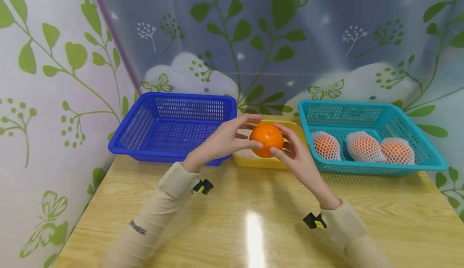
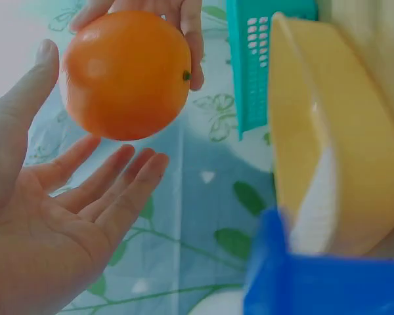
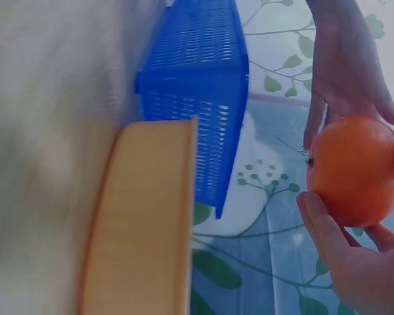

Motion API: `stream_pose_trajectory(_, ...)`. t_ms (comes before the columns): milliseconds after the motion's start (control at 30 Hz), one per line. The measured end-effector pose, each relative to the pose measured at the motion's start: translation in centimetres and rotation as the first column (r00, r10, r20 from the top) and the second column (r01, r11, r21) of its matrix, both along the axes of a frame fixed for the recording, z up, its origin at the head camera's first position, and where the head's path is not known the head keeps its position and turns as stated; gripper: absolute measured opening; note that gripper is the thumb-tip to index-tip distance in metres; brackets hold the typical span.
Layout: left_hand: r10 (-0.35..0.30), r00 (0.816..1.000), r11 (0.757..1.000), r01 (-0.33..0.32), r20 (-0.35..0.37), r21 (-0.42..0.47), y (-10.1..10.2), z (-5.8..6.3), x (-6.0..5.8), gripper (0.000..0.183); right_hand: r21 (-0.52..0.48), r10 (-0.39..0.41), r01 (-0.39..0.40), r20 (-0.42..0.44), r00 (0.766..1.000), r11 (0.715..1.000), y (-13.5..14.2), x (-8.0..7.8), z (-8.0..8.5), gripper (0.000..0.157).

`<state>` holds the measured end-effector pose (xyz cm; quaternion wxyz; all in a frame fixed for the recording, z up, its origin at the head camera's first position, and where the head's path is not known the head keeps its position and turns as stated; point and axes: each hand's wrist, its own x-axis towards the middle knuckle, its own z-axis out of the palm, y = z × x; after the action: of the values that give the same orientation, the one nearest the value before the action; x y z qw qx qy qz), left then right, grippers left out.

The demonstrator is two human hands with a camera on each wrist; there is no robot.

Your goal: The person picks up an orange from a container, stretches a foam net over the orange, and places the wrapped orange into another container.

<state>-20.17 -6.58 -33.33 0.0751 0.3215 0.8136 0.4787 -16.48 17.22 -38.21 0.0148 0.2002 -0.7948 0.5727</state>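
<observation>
A glossy round orange [image 1: 268, 139] is held up over the yellow tray [image 1: 266, 163]. My right hand [image 1: 299, 159] grips it from the right, thumb and fingers round its side. My left hand [image 1: 224, 141] stands at its left with spread, slightly bent fingers. In the left wrist view, a gap shows between those left fingers [image 2: 128, 187] and the fruit, and a small green stem spot sits on the orange's side. White foam netting [image 1: 244, 153] lies in the tray's left part, partly hidden behind my left hand.
A blue perforated basket [image 1: 174, 155] stands to the left of the tray. To the right, a teal basket [image 1: 366, 168] contains three orange fruits [image 1: 364, 147] in white foam nets. Behind them hangs a leaf-patterned cloth [image 1: 261, 30]. The wooden table [image 1: 224, 219] extends in front.
</observation>
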Motion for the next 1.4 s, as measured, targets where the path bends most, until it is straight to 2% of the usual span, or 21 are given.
stream_pose_trajectory(67, -0.001, 1.000, 1.000, 0.001, 0.009, -0.004, 0.2, -1.0, 0.6, 0.064, 0.029, 0.012, -0.012, 0.001, 1.000, 1.000, 0.6, 0.6, -0.7, 0.060)
stream_pose_trajectory(233, -0.017, 1.000, 0.995, 0.015, -0.018, -0.095, 1.0, -3.8, 2.3, 0.067, 0.128, 0.034, -0.035, 0.012, 0.999, 0.991, 1.4, 2.0, -2.9, 0.061)
stream_pose_trajectory(400, 0.001, 1.000, 0.992, -0.002, -0.007, -0.127, 1.6, -6.4, 3.6, 0.071, 0.129, 0.066, -0.072, 0.054, 0.996, 0.989, 1.4, 2.7, -4.7, 0.059)
stream_pose_trajectory(500, 0.021, 0.999, 0.993, -0.015, 0.042, -0.119, 1.6, -7.7, 4.0, 0.073, 0.127, 0.094, -0.104, 0.083, 0.992, 0.986, 1.2, 2.7, -5.5, 0.058)
stream_pose_trajectory(633, 0.031, 0.997, 0.992, -0.021, 0.073, -0.128, 1.4, -9.1, 4.4, 0.073, 0.180, 0.110, -0.128, 0.105, 0.988, 0.975, 1.0, 2.9, -6.5, 0.058)
stream_pose_trajectory(833, 0.035, 0.998, 0.985, -0.027, 0.043, -0.170, 1.2, -10.3, 4.8, 0.070, 0.264, 0.123, -0.158, 0.146, 0.982, 0.951, 0.8, 3.1, -7.1, 0.061)
stream_pose_trajectory(1100, 0.028, 0.994, 0.983, -0.009, 0.103, -0.182, 0.7, -10.7, 5.0, 0.071, 0.313, 0.147, -0.192, 0.164, 0.976, 0.930, 0.7, 3.0, -6.5, 0.063)
stream_pose_trajectory(1167, 0.013, 0.993, 0.984, 0.009, 0.121, -0.178, 0.6, -10.7, 4.9, 0.071, 0.311, 0.155, -0.193, 0.142, 0.978, 0.931, 0.7, 2.8, -6.0, 0.059)
stream_pose_trajectory(1267, -0.007, 0.990, 0.982, 0.033, 0.141, -0.184, 0.4, -10.8, 4.8, 0.071, 0.303, 0.136, -0.146, 0.054, 0.989, 0.942, 0.7, 1.9, -5.0, 0.048)
stream_pose_trajectory(1333, -0.021, 0.988, 0.981, 0.049, 0.151, -0.189, 0.4, -10.9, 4.7, 0.072, 0.301, 0.093, -0.087, -0.004, 0.996, 0.949, 0.6, 0.9, -4.2, 0.040)
stream_pose_trajectory(1400, -0.034, 0.989, 0.977, 0.063, 0.147, -0.202, 0.4, -10.9, 4.7, 0.072, 0.302, 0.039, -0.030, -0.024, 0.999, 0.953, 0.5, -0.3, -3.6, 0.036)
